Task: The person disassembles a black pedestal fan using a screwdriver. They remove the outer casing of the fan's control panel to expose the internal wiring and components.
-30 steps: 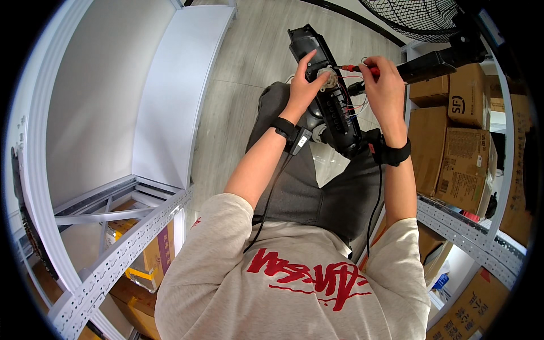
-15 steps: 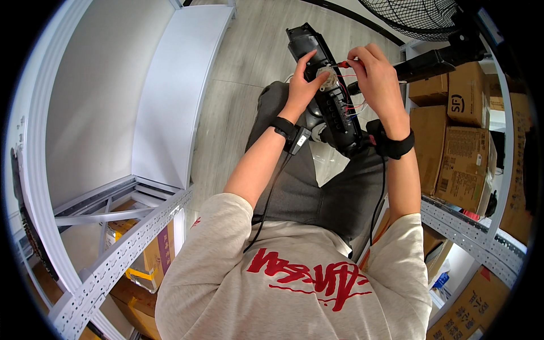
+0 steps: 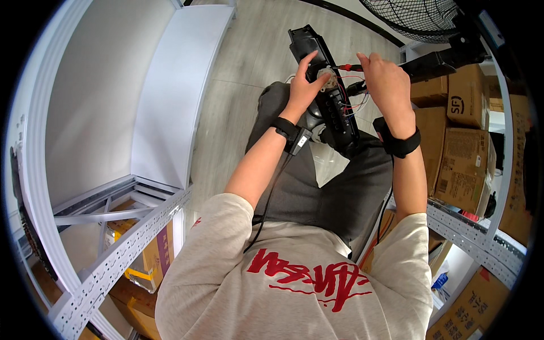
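Note:
A long black plastic housing (image 3: 338, 116) with thin red and white wires (image 3: 354, 102) lies tilted over my legs. On its upper part sits a small round whitish part (image 3: 327, 78), perhaps a motor. My left hand (image 3: 306, 85) steadies the housing there, thumb pressed to the round part and index finger along the black shell; its other fingers are hidden. In my closed right hand (image 3: 386, 85) is a screwdriver with a red and black handle (image 3: 350, 67), pointing left toward the round part. Whether its tip touches anything cannot be made out.
A black floor fan's grille (image 3: 416, 17) and dark stand (image 3: 433, 67) are at the upper right. Cardboard boxes (image 3: 464, 164) fill the shelf on the right. At left stands a white metal rack (image 3: 122, 238). Cables run from bands on both wrists.
My right hand has shifted right and turned, back of the hand up, drawing the screwdriver slightly rightward so more of its handle shows. The left hand stays nearly put on the housing.

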A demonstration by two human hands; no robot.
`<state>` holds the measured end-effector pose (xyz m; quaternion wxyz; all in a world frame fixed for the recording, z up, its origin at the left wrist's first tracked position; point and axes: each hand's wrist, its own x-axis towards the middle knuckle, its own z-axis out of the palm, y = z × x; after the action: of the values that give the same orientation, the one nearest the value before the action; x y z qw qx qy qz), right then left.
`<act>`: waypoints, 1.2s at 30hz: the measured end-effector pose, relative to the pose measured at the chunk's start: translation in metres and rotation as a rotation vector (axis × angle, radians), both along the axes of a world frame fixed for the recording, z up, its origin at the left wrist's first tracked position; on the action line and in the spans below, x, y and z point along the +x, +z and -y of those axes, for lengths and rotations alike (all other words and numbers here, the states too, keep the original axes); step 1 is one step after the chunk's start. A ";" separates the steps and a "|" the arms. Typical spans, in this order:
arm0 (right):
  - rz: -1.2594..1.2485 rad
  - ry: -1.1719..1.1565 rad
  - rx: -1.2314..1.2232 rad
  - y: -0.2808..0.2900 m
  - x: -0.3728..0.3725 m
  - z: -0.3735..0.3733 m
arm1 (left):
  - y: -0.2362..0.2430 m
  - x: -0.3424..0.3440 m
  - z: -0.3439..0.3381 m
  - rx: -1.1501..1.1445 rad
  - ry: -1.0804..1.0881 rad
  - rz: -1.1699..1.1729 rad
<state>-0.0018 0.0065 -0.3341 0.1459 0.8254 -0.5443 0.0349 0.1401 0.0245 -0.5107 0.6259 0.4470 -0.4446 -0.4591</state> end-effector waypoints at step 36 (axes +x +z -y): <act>0.215 -0.046 0.154 0.020 0.004 -0.006 | 0.009 0.003 -0.004 0.022 -0.026 -0.055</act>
<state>0.0026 0.0123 -0.3138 0.0236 0.8128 -0.5768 0.0777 0.1435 0.0284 -0.5017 0.6269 0.4352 -0.4277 -0.4844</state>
